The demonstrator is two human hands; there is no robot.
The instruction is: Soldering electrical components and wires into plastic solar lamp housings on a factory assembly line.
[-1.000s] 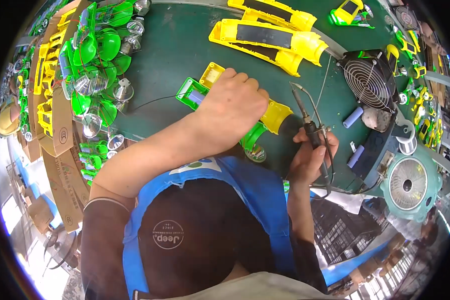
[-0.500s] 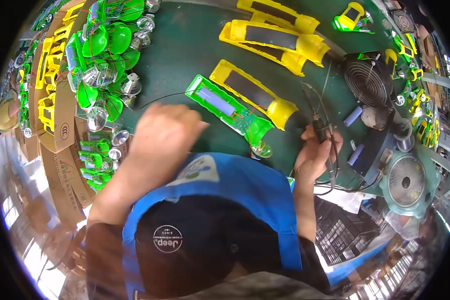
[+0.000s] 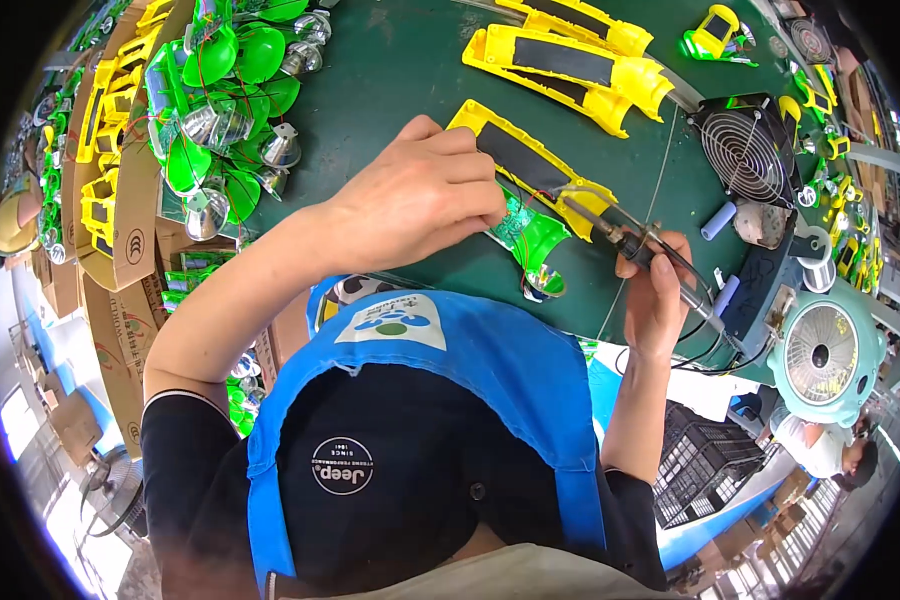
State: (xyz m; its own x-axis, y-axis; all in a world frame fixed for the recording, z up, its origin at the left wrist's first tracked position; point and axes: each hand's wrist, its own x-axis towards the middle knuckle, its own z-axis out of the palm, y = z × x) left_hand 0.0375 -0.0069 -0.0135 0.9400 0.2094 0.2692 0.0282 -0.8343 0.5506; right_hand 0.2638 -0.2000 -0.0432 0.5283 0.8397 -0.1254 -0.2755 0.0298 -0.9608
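My left hand (image 3: pixel 425 195) is over the left part of a green flashlight housing (image 3: pixel 540 238), fingers curled together. What they pinch, if anything, is hidden. The housing's circuit board (image 3: pixel 515 222) shows beside my fingertips, and red wires run to a small lamp reflector (image 3: pixel 544 284) at the near end. In my right hand (image 3: pixel 660 295) is a soldering iron (image 3: pixel 632 245), its tip pointing up and left above a yellow housing half (image 3: pixel 520 160). That yellow half lies just behind the green one, its dark panel facing up.
More yellow halves (image 3: pixel 570 62) lie at the back. Green housings with reflectors (image 3: pixel 220 125) pile at the left beside a cardboard box (image 3: pixel 135 245). A black fan (image 3: pixel 740 145), blue cylindrical cells (image 3: pixel 718 221), a solder spool (image 3: pixel 818 262) and a pale green fan (image 3: pixel 820 355) stand at the right.
My left hand has moved right and away from me, now covering the green housing's cell. The soldering iron has tilted leftward, its tip closer to the housings.
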